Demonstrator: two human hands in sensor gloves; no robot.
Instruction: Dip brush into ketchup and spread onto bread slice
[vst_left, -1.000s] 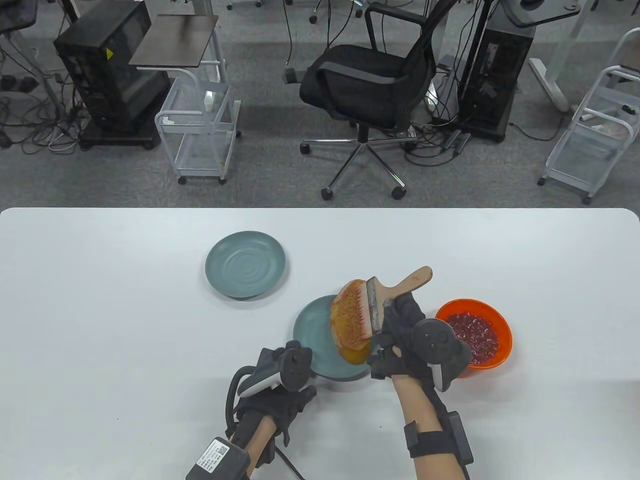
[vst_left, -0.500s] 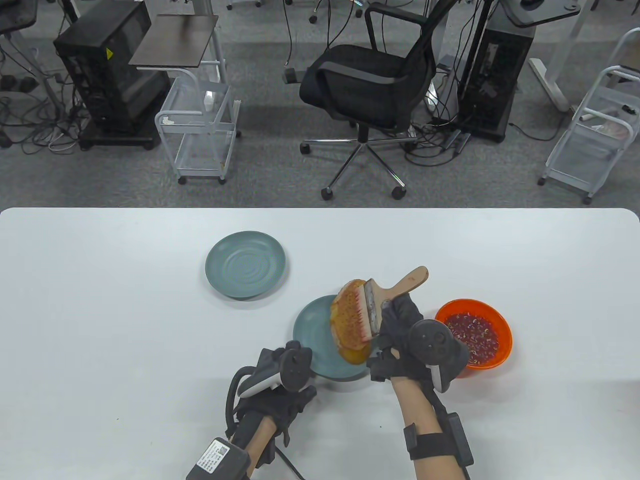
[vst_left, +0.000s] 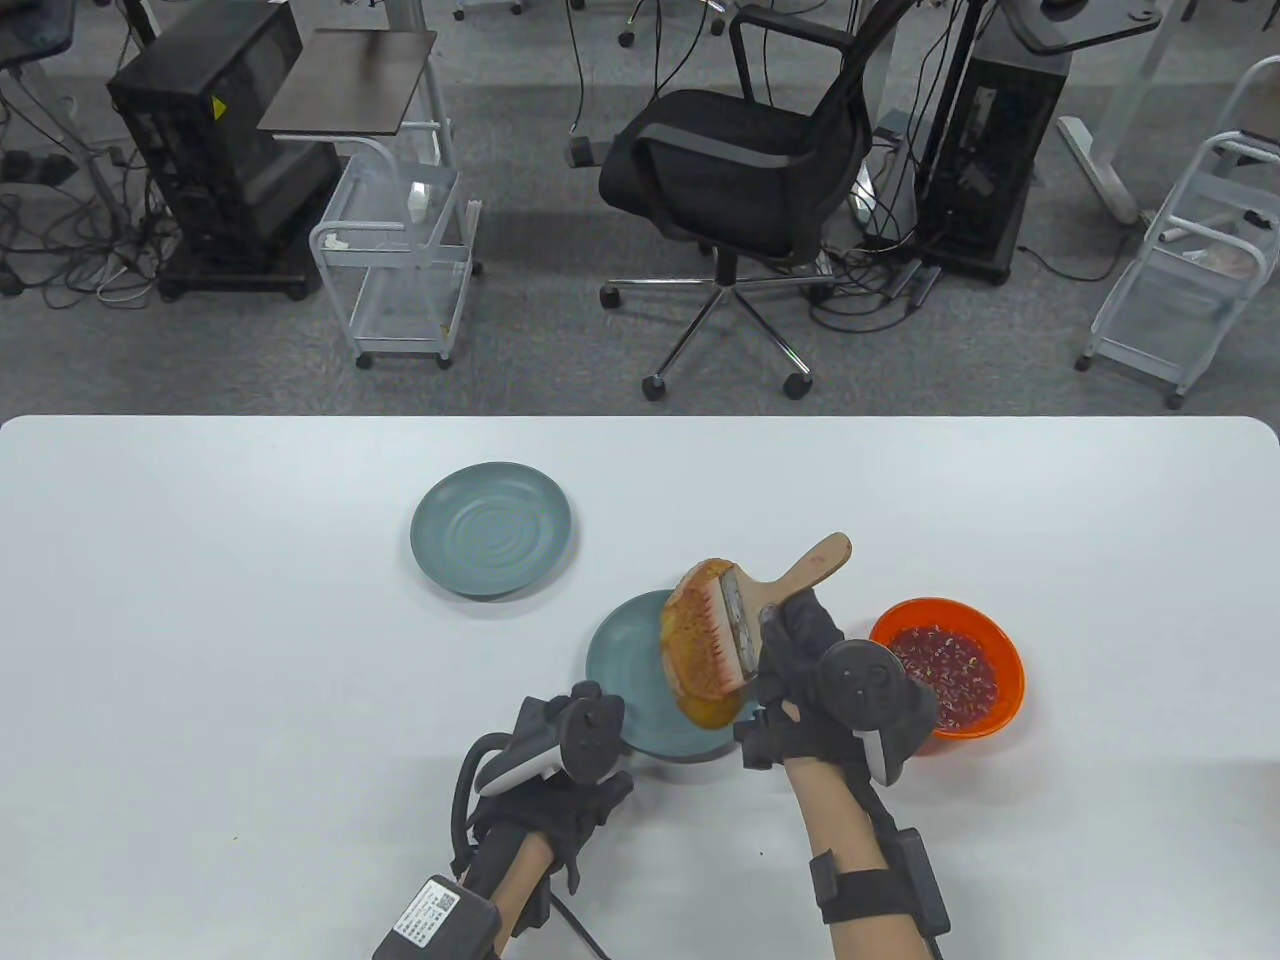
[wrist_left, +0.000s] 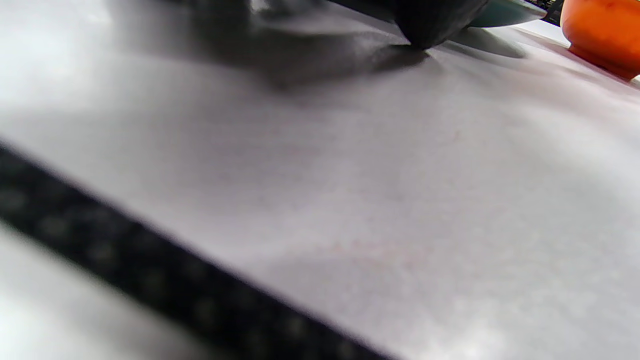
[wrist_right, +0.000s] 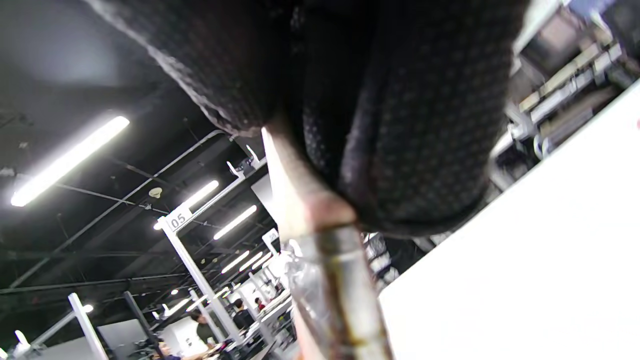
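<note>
A white table (vst_left: 250, 620) fronts an office chair (vst_left: 740, 160); the right hand (vst_left: 830, 680) has its fingers clamped on the brush (vst_left: 740, 615); only the right wrist view shows ceiling lights (wrist_right: 70, 160). Left hand (vst_left: 560, 750): fingers' state cannot be told.

Wooden-handled brush (vst_left: 745, 620), bristles on orange-smeared bread slice (vst_left: 692, 650), apparently lifted off teal plate (vst_left: 630, 680), orange ketchup bowl (vst_left: 950, 665) beside.

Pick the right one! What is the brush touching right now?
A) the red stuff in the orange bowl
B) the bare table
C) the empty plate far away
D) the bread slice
D: in the table view the brush, gripped by the right hand, has its red-stained bristles laid on the bread slice over the near plate, away from the orange bowl.
</note>
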